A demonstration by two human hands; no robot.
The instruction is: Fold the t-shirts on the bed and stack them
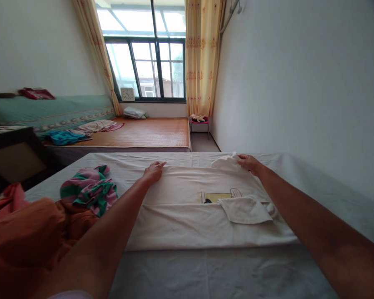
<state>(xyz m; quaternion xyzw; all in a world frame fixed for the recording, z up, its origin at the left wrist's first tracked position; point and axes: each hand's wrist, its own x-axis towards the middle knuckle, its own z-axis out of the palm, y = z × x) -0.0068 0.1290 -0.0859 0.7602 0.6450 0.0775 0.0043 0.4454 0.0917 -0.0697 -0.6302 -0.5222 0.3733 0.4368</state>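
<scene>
A white T-shirt lies sideways on the covered table, its near side folded over in a long strip. Part of a yellow printed picture shows beside the fold, and one sleeve lies turned back across the strip. At the shirt's far left corner, my left hand is closed on the edge of the cloth; its fingertips are partly hidden. My right hand pinches the far sleeve at the right, where the fabric is bunched and slightly raised.
An orange garment and a crumpled pink and green cloth lie on the left. The table's pale sheet shows in front of the shirt. Beyond stand a bed with a brown mat and a small stool. A wall rises on the right.
</scene>
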